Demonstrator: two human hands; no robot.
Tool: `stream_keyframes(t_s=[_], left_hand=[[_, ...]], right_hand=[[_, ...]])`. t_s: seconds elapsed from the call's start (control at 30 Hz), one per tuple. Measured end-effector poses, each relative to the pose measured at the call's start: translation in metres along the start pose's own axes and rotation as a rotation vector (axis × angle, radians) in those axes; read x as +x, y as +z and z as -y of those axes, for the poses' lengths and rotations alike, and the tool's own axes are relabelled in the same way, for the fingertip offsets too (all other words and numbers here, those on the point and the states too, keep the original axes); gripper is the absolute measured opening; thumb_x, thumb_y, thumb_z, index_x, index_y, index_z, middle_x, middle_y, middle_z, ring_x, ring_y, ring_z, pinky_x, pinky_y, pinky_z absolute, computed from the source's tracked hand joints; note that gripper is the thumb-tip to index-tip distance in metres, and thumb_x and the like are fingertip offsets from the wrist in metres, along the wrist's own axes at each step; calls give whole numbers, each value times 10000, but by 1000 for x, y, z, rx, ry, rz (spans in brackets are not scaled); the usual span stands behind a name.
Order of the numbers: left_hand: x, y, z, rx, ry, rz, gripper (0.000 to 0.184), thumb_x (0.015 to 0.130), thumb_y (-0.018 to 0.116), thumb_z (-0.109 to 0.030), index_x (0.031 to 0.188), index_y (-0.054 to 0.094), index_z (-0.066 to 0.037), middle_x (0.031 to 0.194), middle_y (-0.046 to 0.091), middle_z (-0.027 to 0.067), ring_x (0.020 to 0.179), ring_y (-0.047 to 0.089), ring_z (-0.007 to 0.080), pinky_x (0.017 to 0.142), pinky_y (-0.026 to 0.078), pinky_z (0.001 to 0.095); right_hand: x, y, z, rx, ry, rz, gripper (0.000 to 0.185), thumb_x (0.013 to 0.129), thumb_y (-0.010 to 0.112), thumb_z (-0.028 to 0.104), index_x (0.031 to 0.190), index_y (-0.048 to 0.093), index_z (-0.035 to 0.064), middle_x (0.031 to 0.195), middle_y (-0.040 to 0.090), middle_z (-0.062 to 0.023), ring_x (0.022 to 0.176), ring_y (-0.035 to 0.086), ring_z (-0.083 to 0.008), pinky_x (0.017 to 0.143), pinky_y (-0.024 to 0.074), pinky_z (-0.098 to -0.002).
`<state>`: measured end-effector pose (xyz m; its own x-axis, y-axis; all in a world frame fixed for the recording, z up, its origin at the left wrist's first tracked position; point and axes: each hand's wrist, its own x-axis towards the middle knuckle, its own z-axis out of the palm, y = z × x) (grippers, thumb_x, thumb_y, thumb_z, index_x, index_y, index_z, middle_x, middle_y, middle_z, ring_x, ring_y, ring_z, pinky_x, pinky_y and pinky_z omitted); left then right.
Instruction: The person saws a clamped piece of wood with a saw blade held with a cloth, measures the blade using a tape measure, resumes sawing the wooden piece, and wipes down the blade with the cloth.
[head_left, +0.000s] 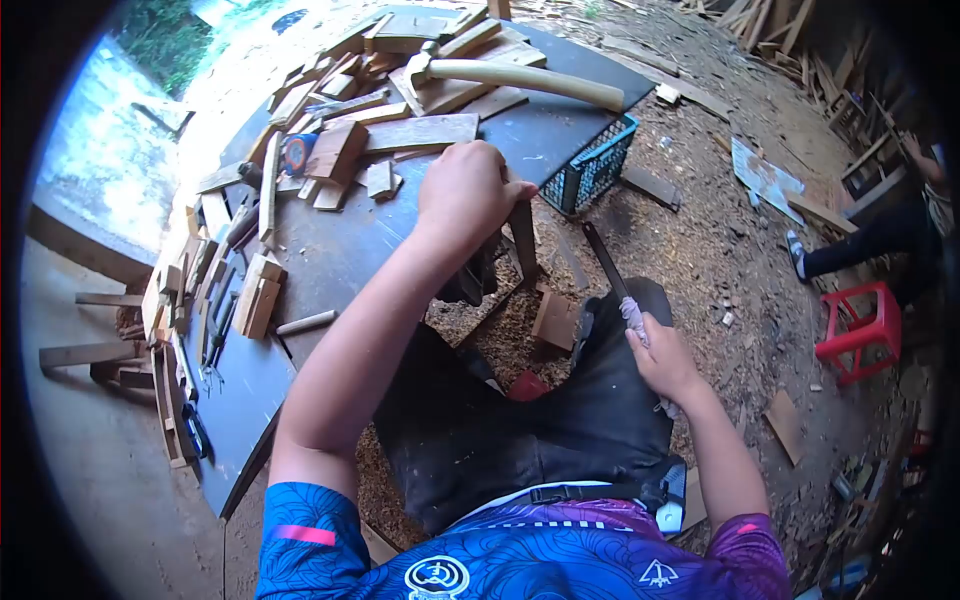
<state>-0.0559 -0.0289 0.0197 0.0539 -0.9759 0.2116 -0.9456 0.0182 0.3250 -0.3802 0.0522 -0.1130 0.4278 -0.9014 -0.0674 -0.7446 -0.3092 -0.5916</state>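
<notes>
My left hand is closed at the table's edge around the top of a brown wooden piece, which hangs down beside it. Much of that piece is hidden by the hand and forearm. Over my right thigh, my right hand grips a long, narrow dark file by its cloth-wrapped handle. The file's blade points up and away, apart from the wooden piece. Below, between my legs, a wooden block sits among shavings.
Wood offcuts, a hammer and a tape measure lie on the dark table. A teal plastic crate stands beside it. At right are a red stool and another person. Shavings cover the ground.
</notes>
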Motion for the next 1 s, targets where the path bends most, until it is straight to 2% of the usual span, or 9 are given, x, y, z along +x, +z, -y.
stream_keyframes(t_s=[0.1, 0.17, 0.33, 0.43, 0.47, 0.6, 0.77, 0.9, 1.0], left_hand=[[2, -3, -1, -83, -54, 24, 422, 768, 840, -393, 897, 787, 5, 836, 733, 196, 859, 716, 370, 797, 553, 439], [-1, 15, 3, -103, -23, -146, 383, 772, 827, -371, 870, 788, -3, 859, 729, 207, 884, 708, 376, 815, 549, 447], [1, 12, -5, -98, -102, -81, 360, 774, 822, -346, 863, 786, 1, 856, 725, 211, 889, 707, 376, 836, 551, 453], [-2, 17, -6, -133, -102, -175, 359, 762, 832, -346, 853, 788, -1, 859, 724, 219, 890, 707, 378, 835, 552, 454], [-2, 17, -7, -157, -158, -111, 368, 758, 838, -346, 865, 779, 1, 907, 721, 219, 928, 697, 378, 853, 547, 454], [-2, 20, -2, -176, -129, -135, 359, 772, 837, -343, 845, 730, -8, 988, 680, 215, 991, 666, 384, 891, 529, 457], [-5, 28, -5, -142, -126, -229, 340, 792, 820, -321, 821, 726, 4, 1009, 660, 237, 980, 666, 400, 896, 535, 473], [0, 32, -2, -115, -95, -163, 315, 800, 806, -297, 835, 737, 9, 1002, 661, 244, 972, 666, 406, 894, 544, 483], [3, 33, -3, -147, -118, -152, 334, 788, 825, -299, 873, 746, 14, 1034, 673, 250, 1012, 669, 410, 927, 542, 474]], right_hand=[[14, 23, -18, -25, -47, -23, 247, 1013, 561, 272, 1012, 530, 28, 786, 666, -280, 780, 645, -519, 684, 494, -600], [17, 33, -24, -38, -81, -28, 252, 1008, 561, 286, 1006, 540, 35, 793, 671, -279, 783, 647, -519, 703, 495, -611], [29, 39, -38, -67, -59, 103, 296, 999, 561, 336, 990, 581, 41, 846, 685, -280, 853, 645, -520, 774, 485, -613], [30, 40, -39, -54, -56, 122, 298, 996, 555, 337, 987, 587, 41, 880, 694, -280, 886, 656, -510, 801, 488, -610], [30, 39, -38, -47, -30, 140, 302, 993, 557, 341, 986, 591, 41, 899, 697, -280, 905, 657, -508, 816, 488, -607], [23, 41, -35, -82, -29, 135, 312, 990, 552, 355, 998, 597, 47, 927, 704, -281, 930, 662, -504, 836, 494, -601], [12, 42, -45, -58, -42, 62, 332, 992, 554, 377, 983, 599, 48, 918, 700, -281, 934, 659, -504, 819, 492, -603], [9, 37, -50, 46, 74, 47, 315, 987, 581, 359, 952, 601, 47, 903, 694, -258, 923, 652, -503, 785, 488, -591], [15, 40, -60, 7, 14, 34, 294, 982, 589, 340, 971, 618, 47, 887, 692, -249, 900, 657, -494, 765, 491, -581]])
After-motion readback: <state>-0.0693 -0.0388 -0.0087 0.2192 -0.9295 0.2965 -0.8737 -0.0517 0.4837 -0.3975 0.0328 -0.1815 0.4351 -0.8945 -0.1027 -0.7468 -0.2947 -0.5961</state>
